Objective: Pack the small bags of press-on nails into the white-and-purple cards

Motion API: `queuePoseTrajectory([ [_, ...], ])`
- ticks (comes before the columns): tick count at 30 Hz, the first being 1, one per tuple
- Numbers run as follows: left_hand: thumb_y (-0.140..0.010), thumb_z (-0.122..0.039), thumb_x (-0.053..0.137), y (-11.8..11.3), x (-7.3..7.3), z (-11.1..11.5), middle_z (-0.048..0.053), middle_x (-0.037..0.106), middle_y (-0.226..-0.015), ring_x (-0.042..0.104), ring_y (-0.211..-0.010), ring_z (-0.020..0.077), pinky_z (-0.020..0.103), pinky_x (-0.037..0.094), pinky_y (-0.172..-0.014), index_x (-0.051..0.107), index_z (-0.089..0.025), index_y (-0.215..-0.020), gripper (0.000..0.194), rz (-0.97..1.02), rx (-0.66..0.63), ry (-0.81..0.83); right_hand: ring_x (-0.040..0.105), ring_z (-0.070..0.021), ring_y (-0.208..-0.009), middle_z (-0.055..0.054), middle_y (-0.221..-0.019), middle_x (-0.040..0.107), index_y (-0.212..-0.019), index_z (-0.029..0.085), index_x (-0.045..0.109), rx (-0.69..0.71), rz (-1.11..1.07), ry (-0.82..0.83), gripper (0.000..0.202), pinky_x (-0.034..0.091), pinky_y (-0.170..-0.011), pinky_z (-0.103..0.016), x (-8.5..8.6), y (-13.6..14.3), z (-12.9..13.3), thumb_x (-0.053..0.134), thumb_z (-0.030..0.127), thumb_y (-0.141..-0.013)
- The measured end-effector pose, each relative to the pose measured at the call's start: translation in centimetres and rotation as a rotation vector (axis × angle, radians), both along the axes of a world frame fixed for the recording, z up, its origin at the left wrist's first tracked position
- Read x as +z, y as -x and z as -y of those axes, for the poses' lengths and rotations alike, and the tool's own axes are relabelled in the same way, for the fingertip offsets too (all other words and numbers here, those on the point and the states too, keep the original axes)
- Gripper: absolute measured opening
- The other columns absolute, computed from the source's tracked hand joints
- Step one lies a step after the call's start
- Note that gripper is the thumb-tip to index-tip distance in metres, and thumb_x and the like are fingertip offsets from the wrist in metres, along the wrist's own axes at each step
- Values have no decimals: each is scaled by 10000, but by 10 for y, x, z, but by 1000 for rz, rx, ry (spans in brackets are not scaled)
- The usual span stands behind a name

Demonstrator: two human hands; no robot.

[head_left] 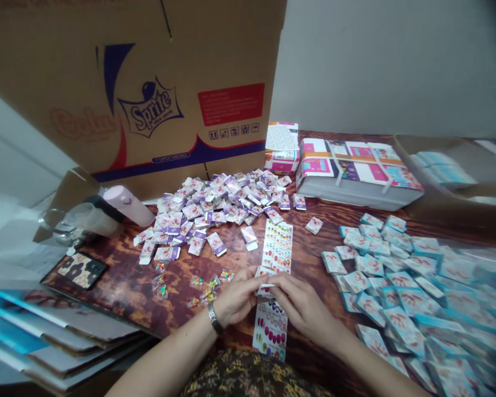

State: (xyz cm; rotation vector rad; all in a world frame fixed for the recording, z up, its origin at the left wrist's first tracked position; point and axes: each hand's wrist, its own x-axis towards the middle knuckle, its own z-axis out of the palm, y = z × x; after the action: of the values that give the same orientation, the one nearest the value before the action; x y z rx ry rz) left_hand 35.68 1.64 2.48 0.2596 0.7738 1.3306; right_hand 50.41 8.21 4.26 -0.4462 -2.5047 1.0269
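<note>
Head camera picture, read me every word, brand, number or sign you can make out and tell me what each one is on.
"Sprite": on the big cardboard box, in a blue spiky badge.
"Cola": faint orange lettering on the same box, left of the badge; uncertain.
Red label and handling symbols on the box: too small to read.
Print on the purple packets, teal packets, sticker sheet and bundled flats: too blurred to read.

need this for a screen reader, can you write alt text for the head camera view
A person's left hand and right hand meet over a small packet above sticker sheets on a wooden table. A pile of small purple-and-white boxes lies ahead by a large cardboard carton; teal boxes spread to the right.
</note>
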Motion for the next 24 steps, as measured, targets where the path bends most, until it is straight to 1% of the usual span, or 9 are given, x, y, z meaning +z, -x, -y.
queuePoseTrajectory([
  [2,-681,-256,719,-3,-1,2,22,617,-727,546,-655,107,202,398,-632,622,-123,-792,199,-79,7,-17,558,-163,-865,-54,-915,584,-943,207,535,-15,2,76,174,469,-762,-287,4,3,0,368,170,-910],
  [4,-681,-311,720,-3,-4,2,10,595,-685,514,-609,92,192,374,-596,620,-122,-763,229,-118,40,-13,551,-163,-870,-54,-914,564,-913,207,557,-50,3,87,172,466,-769,-284,4,4,0,386,190,-908],
  [9,-697,-421,685,1,-8,3,17,587,-708,494,-613,102,220,382,-620,637,-118,-787,320,-235,8,-21,546,-200,-920,-74,-965,539,-1036,213,568,-247,-9,-64,194,464,-795,-316,-3,2,-8,467,254,-876],
  [11,-730,-447,643,3,-6,4,20,583,-716,504,-645,118,240,399,-649,635,-121,-793,332,-248,-7,-36,553,-196,-917,-70,-971,555,-1071,213,548,-239,19,-47,213,466,-789,-311,-4,3,-12,463,255,-880],
  [14,-772,-425,599,5,-3,6,21,586,-768,521,-723,140,262,416,-703,627,-139,-858,299,-353,-39,-89,566,-173,-829,-51,-888,581,-1004,203,563,-208,71,-23,170,470,-715,-284,-7,5,-16,438,240,-896],
  [16,-750,-363,632,5,-4,7,12,578,-776,518,-725,136,253,426,-695,621,-147,-873,249,-502,-47,-116,562,-171,-788,-56,-844,586,-936,185,582,-229,70,-108,156,464,-691,-284,-11,7,-15,438,225,-894],
  [18,-712,-309,662,4,-8,7,4,573,-760,518,-682,128,247,446,-651,609,-152,-859,221,-560,-10,-80,556,-179,-773,-68,-822,600,-927,176,604,-226,45,-284,169,458,-696,-303,-19,7,-11,441,195,-888],
  [21,-651,-230,683,3,-19,8,8,593,-758,545,-637,125,257,473,-608,585,-159,-868,248,-371,101,60,557,-201,-821,-85,-870,636,-1044,180,607,-117,6,-532,229,461,-736,-340,-32,5,-4,455,160,-874],
  [24,-589,-143,691,3,-29,15,22,616,-756,569,-628,126,259,481,-604,584,-149,-861,292,-164,163,184,553,-227,-929,-104,-993,643,-1129,171,572,-24,-2,-636,286,472,-788,-373,-42,4,4,458,152,-868],
])
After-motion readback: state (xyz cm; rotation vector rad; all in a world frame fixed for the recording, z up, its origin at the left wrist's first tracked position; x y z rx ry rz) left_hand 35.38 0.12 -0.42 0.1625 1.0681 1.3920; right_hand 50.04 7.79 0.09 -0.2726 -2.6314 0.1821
